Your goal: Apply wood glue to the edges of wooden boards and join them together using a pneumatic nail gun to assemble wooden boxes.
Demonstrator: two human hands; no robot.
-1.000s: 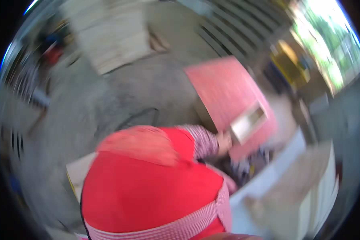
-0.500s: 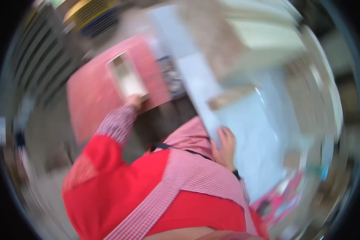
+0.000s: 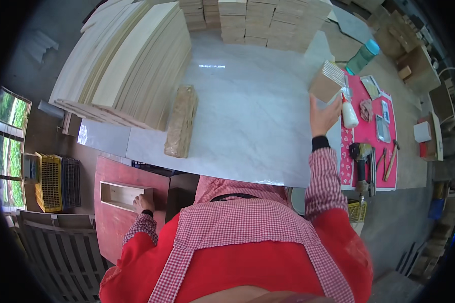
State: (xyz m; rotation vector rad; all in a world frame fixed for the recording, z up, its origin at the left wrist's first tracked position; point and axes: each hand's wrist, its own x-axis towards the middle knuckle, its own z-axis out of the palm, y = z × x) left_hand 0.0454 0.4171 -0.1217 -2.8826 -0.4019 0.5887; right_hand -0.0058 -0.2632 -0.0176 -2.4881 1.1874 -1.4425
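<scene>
My left hand (image 3: 143, 203) grips the right end of a shallow, open wooden box (image 3: 120, 195), its fingers over the end wall. The box lies on a reddish board (image 3: 111, 227) at the lower left. My right hand (image 3: 324, 117) reaches across the pale tabletop (image 3: 247, 111), thumb and fingers spread at the near side of a small block-like stack of thin wooden pieces (image 3: 326, 83). Right beside those fingers is a white glue bottle (image 3: 349, 114) with a red tip. Whether the fingers touch the stack cannot be made out for certain.
Tall rows of thin boards (image 3: 136, 65) stand at the left, beside a brown wrapped bar (image 3: 181, 121). More wood stacks (image 3: 273, 22) line the back. On a pink mat (image 3: 361, 136) lie a nail gun (image 3: 361, 164), a hammer (image 3: 391, 160) and a cloth (image 3: 366, 109). A teal bottle (image 3: 362, 57) stands behind.
My view has swung from blurred to steady. My right hand has moved from the table's near edge out to the small wooden stack. The left hand stays at the box's end.
</scene>
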